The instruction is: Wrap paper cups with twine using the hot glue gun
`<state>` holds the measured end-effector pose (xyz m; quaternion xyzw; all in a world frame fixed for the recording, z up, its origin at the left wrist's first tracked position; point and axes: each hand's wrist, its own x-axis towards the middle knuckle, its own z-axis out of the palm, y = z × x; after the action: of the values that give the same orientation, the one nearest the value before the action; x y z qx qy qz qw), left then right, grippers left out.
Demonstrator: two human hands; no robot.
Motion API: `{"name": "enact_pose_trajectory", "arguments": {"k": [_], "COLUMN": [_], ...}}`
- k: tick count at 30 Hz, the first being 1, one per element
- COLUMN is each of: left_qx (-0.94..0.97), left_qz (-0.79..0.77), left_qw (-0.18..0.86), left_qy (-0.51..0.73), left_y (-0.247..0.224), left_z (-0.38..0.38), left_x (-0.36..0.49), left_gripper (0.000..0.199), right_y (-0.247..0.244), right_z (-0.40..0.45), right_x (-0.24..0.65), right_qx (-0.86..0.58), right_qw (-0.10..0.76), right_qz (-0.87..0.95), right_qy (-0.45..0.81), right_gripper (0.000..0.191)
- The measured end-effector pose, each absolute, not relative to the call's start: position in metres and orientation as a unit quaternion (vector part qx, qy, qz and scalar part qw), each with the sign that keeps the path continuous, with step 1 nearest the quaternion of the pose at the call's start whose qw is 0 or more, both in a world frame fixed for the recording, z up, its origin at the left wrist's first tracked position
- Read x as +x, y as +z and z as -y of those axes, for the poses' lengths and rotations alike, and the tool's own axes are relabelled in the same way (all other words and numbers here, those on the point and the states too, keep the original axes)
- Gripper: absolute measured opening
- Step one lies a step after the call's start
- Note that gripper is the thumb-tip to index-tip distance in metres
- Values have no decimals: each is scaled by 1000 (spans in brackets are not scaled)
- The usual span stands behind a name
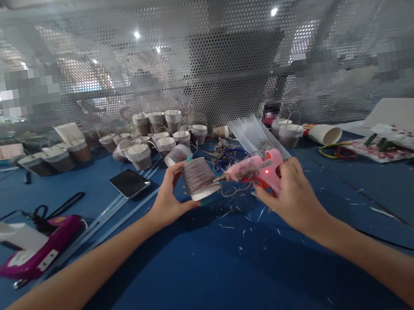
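Near the middle of the view, my left hand (172,196) grips a small cup wrapped in brown-grey twine (198,176), its white rim tilted down toward me. Thumb and fingers hold it from opposite ends. My right hand (293,196) is closed around the handle of a pink glue gun (269,169) with a lit red light. The gun's nozzle points left and meets the cup's right side, near the white rim. A loose strand of twine (238,191) hangs below the nozzle. Another wrapped cup (177,155) lies just behind the held one.
Several wrapped cups (139,157) stand at the back of the blue table (210,279). On the left are a phone (129,183) and a purple power strip (59,244). Scissors (217,154) and clear plastic sheets (251,135) lie behind the gun. A cord runs under my right forearm.
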<state>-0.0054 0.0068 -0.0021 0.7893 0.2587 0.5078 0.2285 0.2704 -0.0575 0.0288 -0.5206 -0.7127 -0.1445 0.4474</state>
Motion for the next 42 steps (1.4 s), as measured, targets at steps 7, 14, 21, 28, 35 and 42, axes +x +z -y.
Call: {"name": "enact_pose_trajectory", "arguments": {"k": [7,14,21,28,35,42], "left_qx": [793,795,785,775,775,770], "left_qz": [-267,-296,-280,-272,-254,-243], "left_qw": [210,201,233,258,267,288], "left_qy": [505,489,501,509,513,515], "left_y": [-2,-1,-1,-2,-4,-5], "left_z": [-7,-5,-4,-6,-7,-6], "left_x": [-5,-5,-4,-5,-7,-6], "left_gripper": [82,80,79,81,81,82], "right_y": [26,28,29,30,32,27], "right_z": [58,59,60,57,57,54], "right_x": [268,268,267,272,273,275], "right_qx": [-531,-515,-526,-554,-563,-565], "right_qw": [426,414,397,380,372,360], "right_qz": [724,742,741,731,730,733], "right_qy": [-111,-113,-127,-119,-114,-115], "right_gripper": [29,30,27,26,21,18]}}
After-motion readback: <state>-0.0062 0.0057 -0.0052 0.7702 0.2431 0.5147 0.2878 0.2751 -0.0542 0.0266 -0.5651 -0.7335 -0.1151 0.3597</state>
